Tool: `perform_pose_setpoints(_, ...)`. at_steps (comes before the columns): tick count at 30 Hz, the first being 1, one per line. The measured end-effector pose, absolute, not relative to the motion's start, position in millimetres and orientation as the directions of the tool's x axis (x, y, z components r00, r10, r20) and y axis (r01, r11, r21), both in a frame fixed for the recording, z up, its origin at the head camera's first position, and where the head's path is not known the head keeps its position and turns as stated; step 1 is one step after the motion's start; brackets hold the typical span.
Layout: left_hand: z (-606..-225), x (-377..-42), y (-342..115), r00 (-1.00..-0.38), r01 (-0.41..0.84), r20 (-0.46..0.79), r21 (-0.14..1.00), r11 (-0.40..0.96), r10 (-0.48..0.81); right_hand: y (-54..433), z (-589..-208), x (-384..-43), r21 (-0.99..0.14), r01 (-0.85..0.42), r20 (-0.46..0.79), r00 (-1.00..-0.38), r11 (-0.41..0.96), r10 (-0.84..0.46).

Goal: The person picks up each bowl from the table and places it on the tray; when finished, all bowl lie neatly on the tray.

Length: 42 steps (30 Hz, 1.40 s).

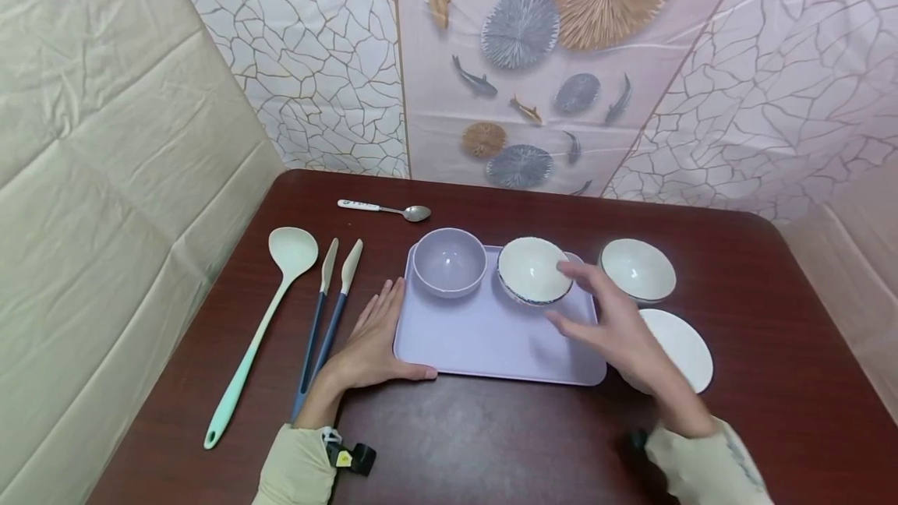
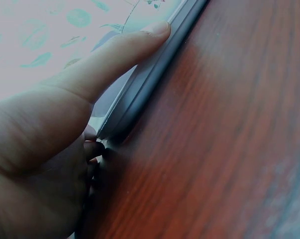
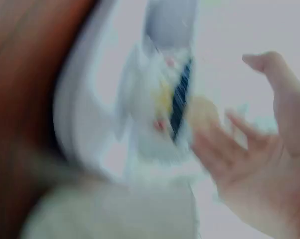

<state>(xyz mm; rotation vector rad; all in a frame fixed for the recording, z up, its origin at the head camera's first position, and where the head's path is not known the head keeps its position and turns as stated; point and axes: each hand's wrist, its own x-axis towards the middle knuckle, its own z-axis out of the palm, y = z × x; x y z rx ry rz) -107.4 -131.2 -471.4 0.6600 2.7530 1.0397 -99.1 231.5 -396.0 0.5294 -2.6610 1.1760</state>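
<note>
Your left hand [image 1: 375, 337]: fingers straight, laid along left edge of tray [image 1: 491, 337], thumb at near edge by near left corner. Your right hand [image 1: 613, 326]: fingers and thumb spread apart, gripping nothing, at right side of white bowl [image 1: 533, 271]; cannot tell if fingertips touch rim. White bowl sits toward tray's far right corner; purple bowl [image 1: 450, 262] at far left corner. Beyond tray's right edge, on table [image 1: 477, 435]: second white bowl [image 1: 638, 270], white dish [image 1: 684, 345]. Spoon [image 1: 387, 210] near table's far edge; ladle [image 1: 265, 324] toward left edge.
</note>
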Motion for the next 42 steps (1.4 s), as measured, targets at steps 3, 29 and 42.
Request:
perform_pose_setpoints(3,-471.8,-107.6,-130.2,-0.896,0.357,0.038,0.655,0.666,0.442,260.4,-380.0,-78.3,-0.658,-0.443,0.284,-0.895,0.609,-0.345)
perform_pose_setpoints(29,-469.6,-105.3,-130.4,-0.899,0.350,0.035,0.657,0.668,0.436,360.7,-434.9,-25.7,-0.780,-0.257,0.237,-0.965,0.571,-0.111)
perform_pose_setpoints(42,-470.3,-105.5,-130.5,-0.898,0.351,0.035,0.656,0.669,0.438,358.6,-437.7,-21.6,-0.732,-0.165,0.145,-0.986,0.661,-0.086)
